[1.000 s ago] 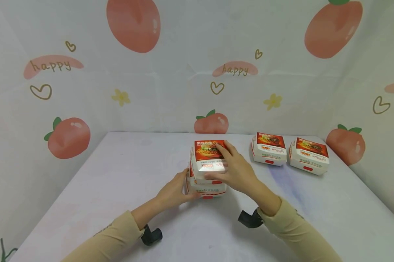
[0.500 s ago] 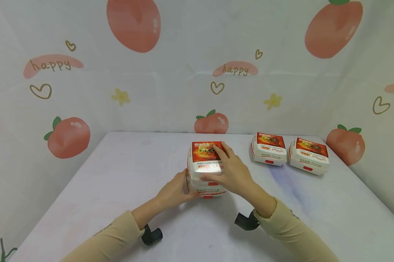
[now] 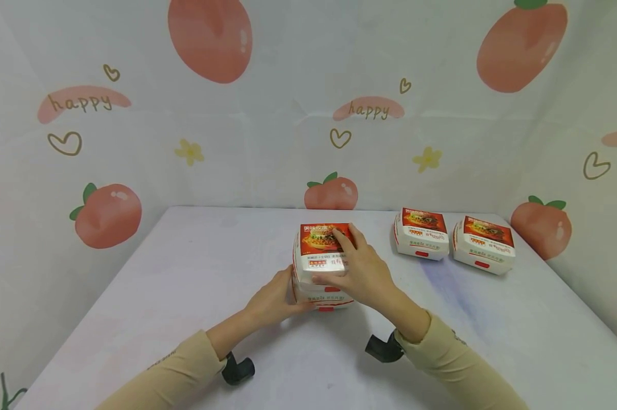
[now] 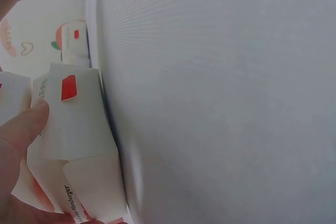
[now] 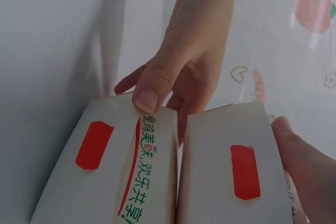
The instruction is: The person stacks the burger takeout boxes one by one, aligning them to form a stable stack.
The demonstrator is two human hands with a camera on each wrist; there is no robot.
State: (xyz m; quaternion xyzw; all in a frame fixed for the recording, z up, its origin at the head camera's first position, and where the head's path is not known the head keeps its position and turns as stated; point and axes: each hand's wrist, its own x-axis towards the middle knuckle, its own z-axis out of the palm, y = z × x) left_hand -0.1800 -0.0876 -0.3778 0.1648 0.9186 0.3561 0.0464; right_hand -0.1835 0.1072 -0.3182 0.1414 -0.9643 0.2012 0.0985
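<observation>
In the head view, two white cardboard burger boxes with red picture tops stand stacked mid-table. My left hand [image 3: 272,297] grips the lower burger box [image 3: 321,298] from the left, thumb on its front. With its thumb on the front and fingers over the top, my right hand [image 3: 367,274] holds the upper burger box [image 3: 320,242] directly over the lower one. The right wrist view has the lower box [image 5: 105,166] and the upper box [image 5: 220,166] face to face with a narrow dark gap between them. The right palm hides the upper box's right side.
Two more burger boxes [image 3: 422,233] [image 3: 484,245] sit side by side at the table's back right. A patterned white cloth backdrop [image 3: 267,159] rises behind the white table [image 3: 196,256]. Black camera mounts [image 3: 237,369] hang at both wrists.
My right hand has moved the upper burger box slightly left and down, bringing it closer over the lower one. The left hand and the two boxes at the back right have stayed put.
</observation>
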